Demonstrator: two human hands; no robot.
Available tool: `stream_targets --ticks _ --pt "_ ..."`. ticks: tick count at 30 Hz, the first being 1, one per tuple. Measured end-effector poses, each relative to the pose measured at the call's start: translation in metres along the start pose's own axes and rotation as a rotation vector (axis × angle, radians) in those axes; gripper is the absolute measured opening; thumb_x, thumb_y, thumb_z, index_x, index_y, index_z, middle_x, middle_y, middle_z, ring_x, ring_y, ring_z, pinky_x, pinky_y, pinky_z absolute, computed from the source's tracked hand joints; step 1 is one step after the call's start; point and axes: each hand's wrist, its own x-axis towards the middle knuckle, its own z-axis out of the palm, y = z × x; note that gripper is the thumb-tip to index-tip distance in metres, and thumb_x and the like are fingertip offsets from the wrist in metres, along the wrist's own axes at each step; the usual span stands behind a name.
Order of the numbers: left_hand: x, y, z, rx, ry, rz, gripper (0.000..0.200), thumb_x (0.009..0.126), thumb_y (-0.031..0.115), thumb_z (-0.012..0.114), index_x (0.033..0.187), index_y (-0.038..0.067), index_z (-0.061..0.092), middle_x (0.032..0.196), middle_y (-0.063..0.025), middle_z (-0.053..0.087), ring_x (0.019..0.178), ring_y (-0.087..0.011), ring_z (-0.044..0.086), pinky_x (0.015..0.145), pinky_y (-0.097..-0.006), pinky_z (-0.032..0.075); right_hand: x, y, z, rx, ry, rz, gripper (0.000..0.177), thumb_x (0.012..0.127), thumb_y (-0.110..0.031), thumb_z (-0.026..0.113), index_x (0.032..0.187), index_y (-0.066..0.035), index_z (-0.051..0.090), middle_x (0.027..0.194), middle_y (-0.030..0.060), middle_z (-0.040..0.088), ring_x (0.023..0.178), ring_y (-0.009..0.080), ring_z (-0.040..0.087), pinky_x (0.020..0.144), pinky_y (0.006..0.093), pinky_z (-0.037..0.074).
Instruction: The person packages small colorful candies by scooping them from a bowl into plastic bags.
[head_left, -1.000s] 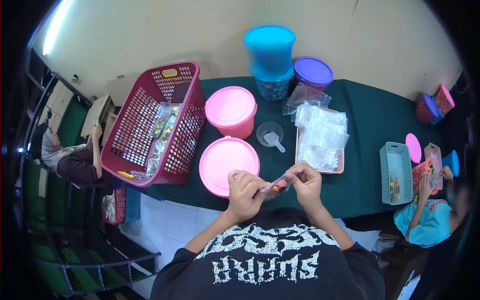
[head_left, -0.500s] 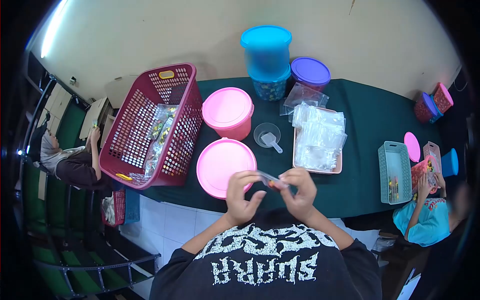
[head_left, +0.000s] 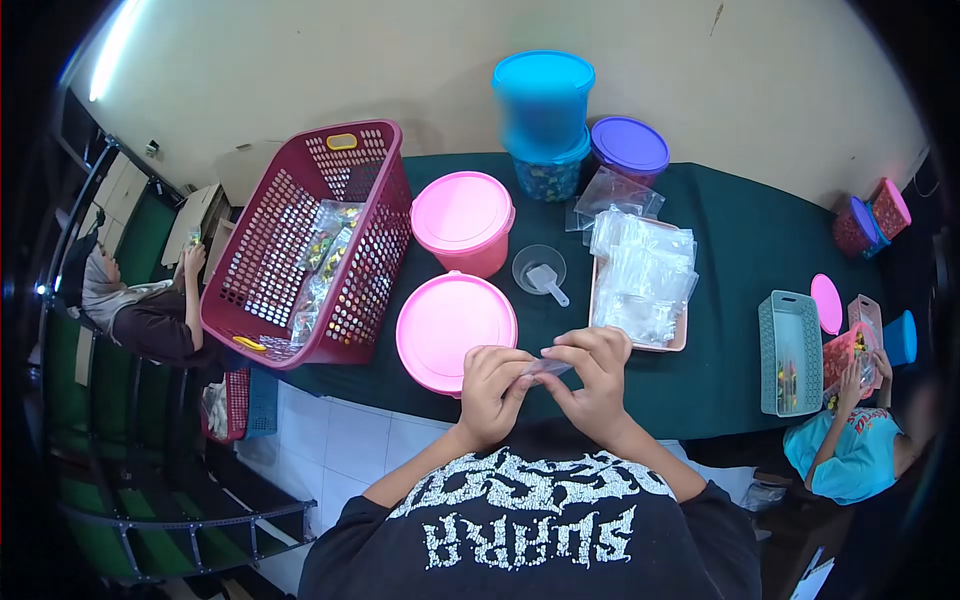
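Note:
Between my two hands, above the table's near edge, is a small clear plastic bag. My left hand pinches its left end between thumb and fingers. On the other end, my right hand is closed in a pinch too. The fingers cover most of the bag, so its contents are hard to see. Just behind my left hand stands a tub with a pink lid. Beyond my right hand a tray holds a pile of flat clear plastic bags.
A maroon basket with filled bags stands left. Another pink-lidded tub, a clear bowl with a scoop, blue tubs and a purple-lidded tub are on the green-covered table. Other people work left and right.
My hands have drawn closer together on the bag, and both thumbs now press at its edge. The red contents seen earlier are now hidden. The view has shifted slightly.

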Motion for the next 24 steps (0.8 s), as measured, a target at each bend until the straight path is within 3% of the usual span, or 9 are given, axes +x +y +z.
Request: stream_targets --ticks 2,8,14,24 --pt "-0.001 -0.001 -0.001 0.032 0.001 0.012 0.009 0.083 0.011 0.063 0.091 0.007 0.065 0.093 -0.0043 0.064 0.086 -0.0227 0.057 0.084 -0.0379 0.034 0.002 0.002 -0.001 0.033 -0.154 0.052 0.025 0.07 -0.022 0.077 0.091 -0.015 0.064 0.09 -0.0019 0.06 0.091 0.0193 0.053 0.091 0.0427 0.03" --pt "-0.006 -0.005 -0.001 0.181 0.016 0.073 0.006 0.08 0.011 0.064 0.083 0.006 0.064 0.083 -0.0045 0.062 0.08 -0.0217 0.055 0.083 -0.0372 0.033 0.0 0.012 0.002 0.037 -0.312 -0.016 0.015 0.074 -0.017 0.072 0.085 -0.014 0.063 0.081 -0.0039 0.06 0.085 0.0173 0.054 0.092 0.0448 0.031" --pt "-0.005 -0.006 -0.003 0.161 0.036 0.096 0.006 0.08 0.013 0.066 0.083 0.009 0.064 0.08 -0.0018 0.062 0.075 -0.0202 0.055 0.082 -0.0373 0.032 -0.008 0.013 0.007 -0.022 -0.325 -0.032 0.013 0.076 -0.014 0.067 0.086 -0.012 0.059 0.084 -0.003 0.059 0.086 0.0179 0.055 0.095 0.0477 0.031" --pt "-0.009 -0.013 -0.001 -0.07 0.011 -0.06 0.006 0.084 0.012 0.062 0.08 0.006 0.062 0.078 -0.0025 0.061 0.073 -0.0189 0.054 0.081 -0.0352 0.032 -0.016 0.026 0.011 -0.062 -0.355 -0.04 0.013 0.078 -0.014 0.065 0.088 -0.012 0.057 0.086 -0.0009 0.058 0.088 0.0191 0.055 0.099 0.0519 0.03"
